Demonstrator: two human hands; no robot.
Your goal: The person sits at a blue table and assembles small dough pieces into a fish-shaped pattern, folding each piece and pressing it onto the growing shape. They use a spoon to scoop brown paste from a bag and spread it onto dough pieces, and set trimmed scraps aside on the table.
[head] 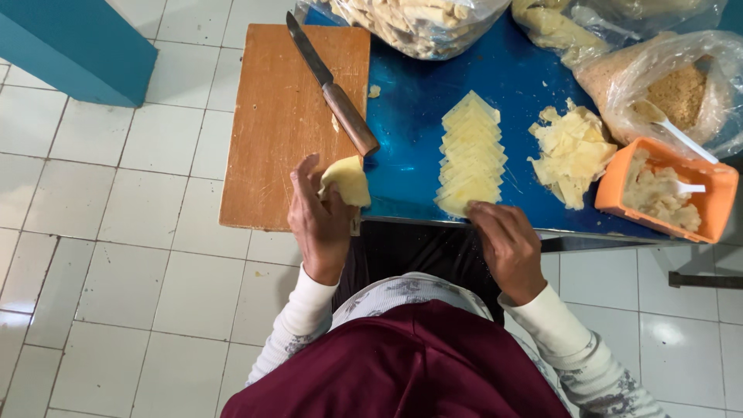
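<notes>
White floor tiles surround a blue table (433,93) with a wooden cutting board (279,124) along its left side. At the board's near corner the left hand (319,220) is closed around a pale yellow folded dough piece (347,181), gripping it from below. Well to the right, the right hand (507,244) rests its fingertips on the near end of a row of overlapping pale yellow wrappers (470,155), fingers relaxed, clasping nothing. A wooden-handled knife (333,87) lies on the board above the dough piece. Farther right sit a loose heap of scraps (573,151), an orange tub (665,190) of filling with a white spoon, and clear plastic bags (673,85).
</notes>
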